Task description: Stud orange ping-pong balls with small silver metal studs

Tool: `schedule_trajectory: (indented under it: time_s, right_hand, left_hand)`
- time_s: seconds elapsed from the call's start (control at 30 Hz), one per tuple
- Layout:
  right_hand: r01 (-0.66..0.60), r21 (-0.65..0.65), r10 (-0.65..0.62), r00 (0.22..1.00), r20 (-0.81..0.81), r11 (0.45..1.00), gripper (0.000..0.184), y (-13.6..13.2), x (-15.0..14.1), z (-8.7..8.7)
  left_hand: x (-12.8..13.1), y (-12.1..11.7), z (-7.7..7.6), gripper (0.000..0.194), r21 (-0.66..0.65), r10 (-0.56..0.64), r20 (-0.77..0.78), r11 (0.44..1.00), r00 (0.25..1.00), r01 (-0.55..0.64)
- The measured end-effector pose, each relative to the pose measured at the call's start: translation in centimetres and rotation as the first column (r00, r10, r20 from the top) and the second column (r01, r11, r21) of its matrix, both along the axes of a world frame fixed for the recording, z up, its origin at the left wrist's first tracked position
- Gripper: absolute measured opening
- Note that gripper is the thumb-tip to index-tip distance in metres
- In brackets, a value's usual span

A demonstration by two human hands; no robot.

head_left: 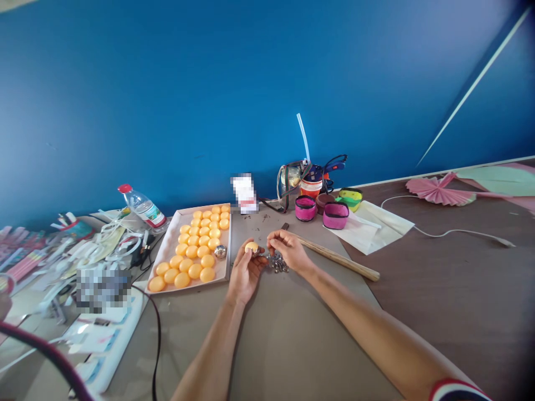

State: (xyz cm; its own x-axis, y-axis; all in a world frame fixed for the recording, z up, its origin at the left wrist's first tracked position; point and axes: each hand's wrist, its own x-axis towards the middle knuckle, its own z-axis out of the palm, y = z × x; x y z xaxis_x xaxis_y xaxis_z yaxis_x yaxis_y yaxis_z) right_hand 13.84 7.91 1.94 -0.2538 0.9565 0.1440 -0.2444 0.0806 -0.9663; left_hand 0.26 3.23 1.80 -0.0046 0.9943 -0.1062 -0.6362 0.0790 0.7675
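Observation:
My left hand (244,270) is closed around a yellow ball (251,246), held just above the table. My right hand (288,249) is pinched, fingertips together, right beside the ball and over a small heap of silvery metal pieces (277,263); what it pinches is too small to make out. To the left lies a flat tray (171,244) filled with several rows of yellow balls (196,248) and one shiny silver ball (220,252).
A wooden stick (340,259) lies behind my right hand. Pink and green tape rolls (334,214), a cup with tools (311,181), a water bottle (142,207), white paper (376,225), a cable (451,231) and pink paper fans (438,192) stand further back. Craft clutter fills the left side.

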Motion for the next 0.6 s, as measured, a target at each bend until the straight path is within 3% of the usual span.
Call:
schedule_trajectory:
  time_s: [0.17, 0.6]
  right_hand:
    - [-0.067, -0.047, 0.059, 0.987, -0.146, 0.997, 0.020, -0.16, -0.23, 0.20]
    - [-0.082, -0.079, 0.078, 0.996, -0.048, 0.994, 0.015, -0.72, -0.92, 0.14]
  left_hand:
    - [0.00, 0.01, -0.05, 0.036, 0.015, 0.003, 0.017, 1.000, 1.000, -0.004]
    - [0.14, -0.11, -0.25, 0.035, 0.030, 0.021, -0.022, 0.999, 1.000, -0.021]
